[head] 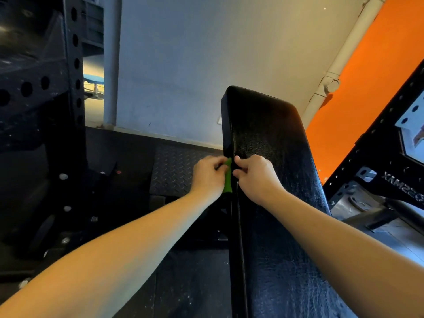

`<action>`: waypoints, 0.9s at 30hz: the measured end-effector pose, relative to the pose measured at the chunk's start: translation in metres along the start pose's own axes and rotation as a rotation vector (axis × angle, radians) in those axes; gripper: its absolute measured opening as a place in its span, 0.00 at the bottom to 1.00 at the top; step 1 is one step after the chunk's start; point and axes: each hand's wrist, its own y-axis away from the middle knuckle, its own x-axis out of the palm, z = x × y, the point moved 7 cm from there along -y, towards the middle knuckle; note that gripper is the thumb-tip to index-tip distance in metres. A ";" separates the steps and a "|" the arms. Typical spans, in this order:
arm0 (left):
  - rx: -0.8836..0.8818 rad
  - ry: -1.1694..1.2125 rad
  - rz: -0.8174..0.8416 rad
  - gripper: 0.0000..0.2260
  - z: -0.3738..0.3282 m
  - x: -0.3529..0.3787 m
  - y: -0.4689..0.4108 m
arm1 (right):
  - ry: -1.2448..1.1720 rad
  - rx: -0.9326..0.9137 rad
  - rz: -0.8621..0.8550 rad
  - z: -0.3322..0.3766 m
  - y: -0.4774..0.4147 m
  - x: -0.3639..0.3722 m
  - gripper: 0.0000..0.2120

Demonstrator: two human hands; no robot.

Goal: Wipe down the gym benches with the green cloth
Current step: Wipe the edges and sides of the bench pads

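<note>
A long black padded gym bench (pixel 270 138) runs from the lower middle up toward the wall. The green cloth (pixel 228 180) lies against the bench's left side edge, mostly covered by my left hand (pixel 207 176), which grips it and presses it to that side. My right hand (pixel 255 177) sits on the bench's top surface by the same edge, fingers curled over the seam, thumb close to the cloth. Whether it holds any cloth is hidden.
A black perforated rack upright (pixel 75 72) stands at the left. A second black rack frame (pixel 378 161) stands at the right, before an orange wall. Dark rubber flooring (pixel 174 171) with a checker-plate mat lies left of the bench. A white pipe (pixel 330 83) runs down the wall.
</note>
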 end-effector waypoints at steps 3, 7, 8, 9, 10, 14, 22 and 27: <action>-0.021 -0.025 -0.049 0.08 -0.004 0.000 -0.027 | 0.004 0.000 -0.005 0.001 0.000 0.000 0.17; -0.006 -0.070 0.017 0.08 0.001 0.003 -0.002 | -0.009 0.007 -0.003 0.004 0.003 -0.002 0.17; -0.018 -0.071 0.052 0.08 0.005 0.004 0.010 | -0.008 0.009 0.001 0.005 0.005 -0.003 0.18; -0.019 -0.073 0.092 0.08 0.007 0.004 0.020 | -0.010 0.013 -0.002 0.006 0.006 -0.004 0.19; -0.015 -0.077 0.119 0.08 0.008 0.003 0.027 | -0.014 0.018 -0.011 0.006 0.009 -0.006 0.19; -0.022 -0.124 0.027 0.09 0.001 -0.002 -0.002 | -0.006 0.027 -0.044 0.002 0.023 -0.010 0.17; -0.038 -0.169 0.029 0.08 0.002 -0.001 -0.008 | 0.055 -0.013 -0.001 -0.005 0.038 0.001 0.17; 0.007 -0.217 0.096 0.08 0.012 0.000 -0.002 | 0.062 -0.020 0.015 -0.006 0.036 0.002 0.18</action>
